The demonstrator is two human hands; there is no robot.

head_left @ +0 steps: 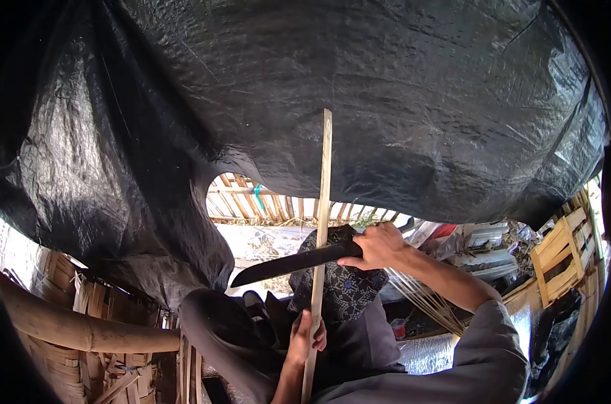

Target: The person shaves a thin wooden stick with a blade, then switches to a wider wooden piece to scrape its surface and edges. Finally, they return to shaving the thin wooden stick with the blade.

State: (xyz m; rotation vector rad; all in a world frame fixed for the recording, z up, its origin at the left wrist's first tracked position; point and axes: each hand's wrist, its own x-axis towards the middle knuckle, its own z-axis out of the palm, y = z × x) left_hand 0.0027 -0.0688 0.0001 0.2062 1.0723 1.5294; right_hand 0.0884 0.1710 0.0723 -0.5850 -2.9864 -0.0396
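A long, pale bamboo strip stands nearly upright before me, its lower part running down between my legs. My left hand is wrapped round it low down, near my lap. In my right hand is the dark handle of a machete, gripped from the right side. The machete's black blade points left and crosses the strip above my left hand, overlapping it in this view. Behind the crossing lies a dark patterned cloth over my knee.
A black tarpaulin hangs across the top and left. A thick bamboo pole runs along the lower left beside woven bamboo panels. To the right are a bundle of thin strips, a wooden crate and a red cup.
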